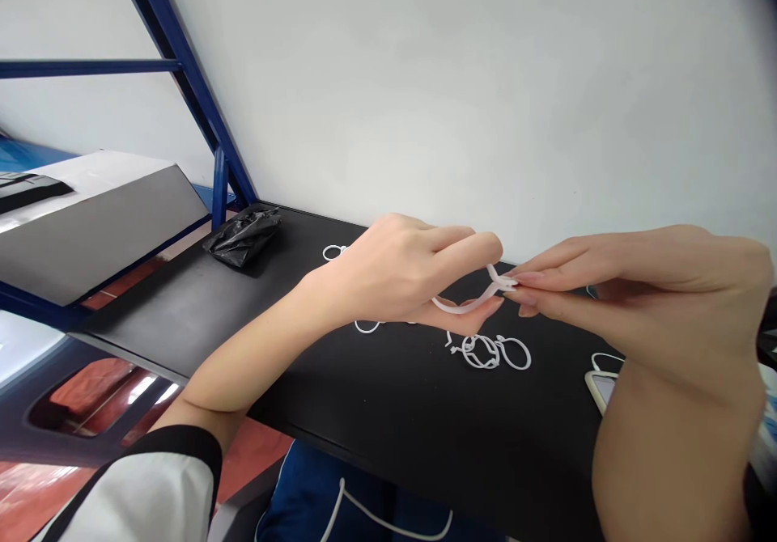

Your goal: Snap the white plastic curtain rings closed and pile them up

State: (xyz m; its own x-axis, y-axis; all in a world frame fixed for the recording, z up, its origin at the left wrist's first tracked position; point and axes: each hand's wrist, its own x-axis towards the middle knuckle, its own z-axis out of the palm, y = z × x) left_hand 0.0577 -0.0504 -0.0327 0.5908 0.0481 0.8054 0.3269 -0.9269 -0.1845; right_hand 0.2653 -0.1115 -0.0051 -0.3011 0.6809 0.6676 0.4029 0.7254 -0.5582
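Raised above the black table, my left hand (413, 271) curls its thumb and fingers around a white plastic loop (464, 307) that looks like a cable tie. My right hand (607, 271) pinches the joined end of this loop between thumb and forefinger, close to my left fingertips. Part of the loop is hidden inside my left hand. Below the hands lies a small cluster of similar white loops (482, 352) on the table. Another white loop (333, 252) lies behind my left wrist, and one more (367, 328) is partly covered by my left forearm.
A crumpled black plastic bag (244, 236) rests at the far left of the black table (388, 437). At right, partly behind my right wrist, lies a phone (600, 388) with a white cable (607, 356). A blue metal frame (200, 97) stands left, against a white wall (455, 97).
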